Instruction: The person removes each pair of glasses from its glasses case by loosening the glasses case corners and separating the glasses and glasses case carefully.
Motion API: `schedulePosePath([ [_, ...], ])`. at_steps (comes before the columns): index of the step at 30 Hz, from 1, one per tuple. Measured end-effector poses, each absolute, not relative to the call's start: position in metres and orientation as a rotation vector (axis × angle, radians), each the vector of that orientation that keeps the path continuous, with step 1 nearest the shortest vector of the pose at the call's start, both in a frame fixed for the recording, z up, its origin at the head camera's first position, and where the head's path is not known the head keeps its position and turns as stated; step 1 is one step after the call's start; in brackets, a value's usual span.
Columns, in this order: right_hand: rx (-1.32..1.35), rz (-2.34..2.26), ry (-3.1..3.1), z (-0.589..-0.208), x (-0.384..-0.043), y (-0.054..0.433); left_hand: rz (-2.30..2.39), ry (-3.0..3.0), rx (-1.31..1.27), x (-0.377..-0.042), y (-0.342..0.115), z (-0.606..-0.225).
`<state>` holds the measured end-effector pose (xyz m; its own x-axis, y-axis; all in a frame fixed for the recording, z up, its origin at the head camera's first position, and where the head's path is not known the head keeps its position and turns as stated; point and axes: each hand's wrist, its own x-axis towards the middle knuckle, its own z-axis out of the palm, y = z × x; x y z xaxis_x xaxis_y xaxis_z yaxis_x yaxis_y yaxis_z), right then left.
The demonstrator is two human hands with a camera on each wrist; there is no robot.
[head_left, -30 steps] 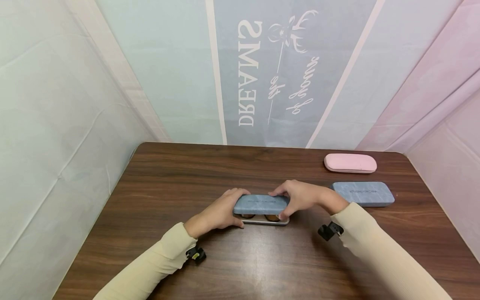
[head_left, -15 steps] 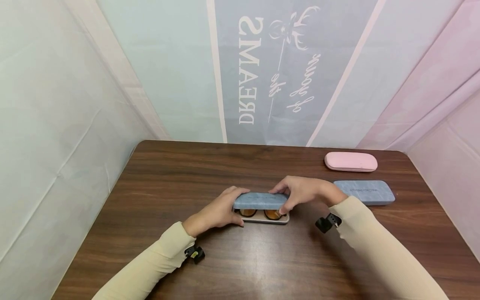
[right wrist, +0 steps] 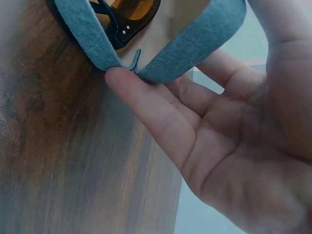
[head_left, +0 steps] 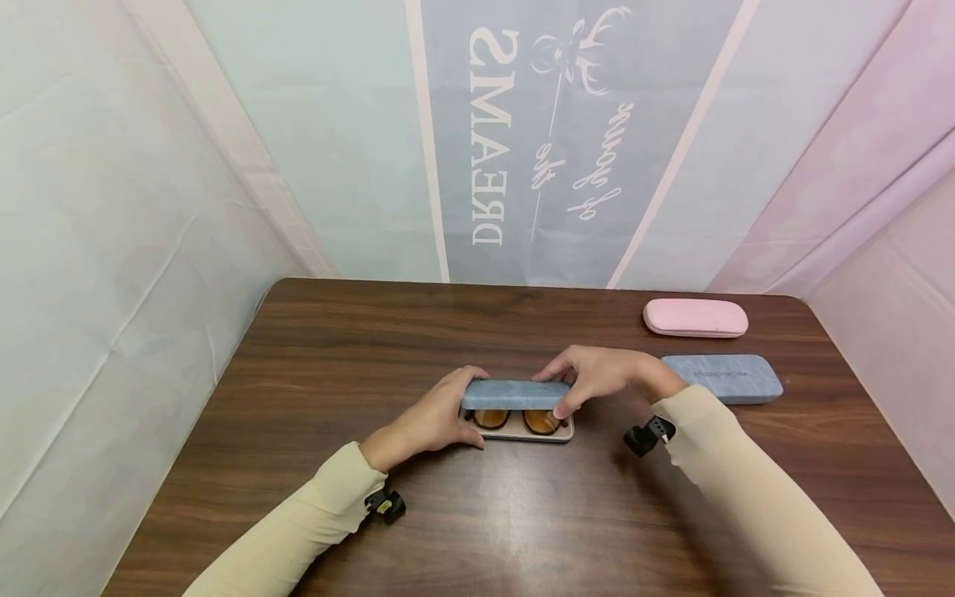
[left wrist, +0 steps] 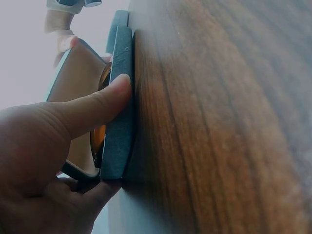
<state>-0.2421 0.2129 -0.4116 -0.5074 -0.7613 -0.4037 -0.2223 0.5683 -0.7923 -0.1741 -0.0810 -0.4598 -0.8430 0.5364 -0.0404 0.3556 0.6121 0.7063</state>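
Observation:
A blue glasses case [head_left: 515,395] lies on the table with its lid partly raised. Inside sit sunglasses [head_left: 491,419] with dark frames and orange lenses. My left hand [head_left: 433,414] grips the case's left end; in the left wrist view its thumb [left wrist: 100,105] presses the front wall of the base [left wrist: 118,141], with fingers around the end. The lid's right end is held by my right hand [head_left: 600,377], thumb at the front edge and fingers behind. In the right wrist view, a fingertip touches the case near the hinge side of the lid [right wrist: 195,46].
A second blue glasses case [head_left: 727,377], closed, lies to the right, partly behind my right wrist. Beyond it is a pink glasses case [head_left: 695,318], also closed. The wooden table [head_left: 358,332] ends at a printed curtain [head_left: 477,166] at the back.
The lid has tilted further up and back, so more of the sunglasses shows. Both hands have kept their places on the case.

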Motion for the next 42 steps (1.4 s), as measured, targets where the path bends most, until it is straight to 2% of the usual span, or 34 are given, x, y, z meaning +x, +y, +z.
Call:
schedulePosePath([
  [21,-0.67,-0.887,1.968,-0.42,-0.252,0.222,1.117,2.564,0.7,-0.174,-0.085,-0.466],
  [32,-0.472,-1.03,1.831,-0.423,-0.257,0.227,1.113,2.6,0.716,-0.168,-0.082,-0.464],
  [42,-0.519,-1.025,1.859,-0.431,-0.259,0.228,1.025,2.647,0.799,-0.164,-0.083,-0.464],
])
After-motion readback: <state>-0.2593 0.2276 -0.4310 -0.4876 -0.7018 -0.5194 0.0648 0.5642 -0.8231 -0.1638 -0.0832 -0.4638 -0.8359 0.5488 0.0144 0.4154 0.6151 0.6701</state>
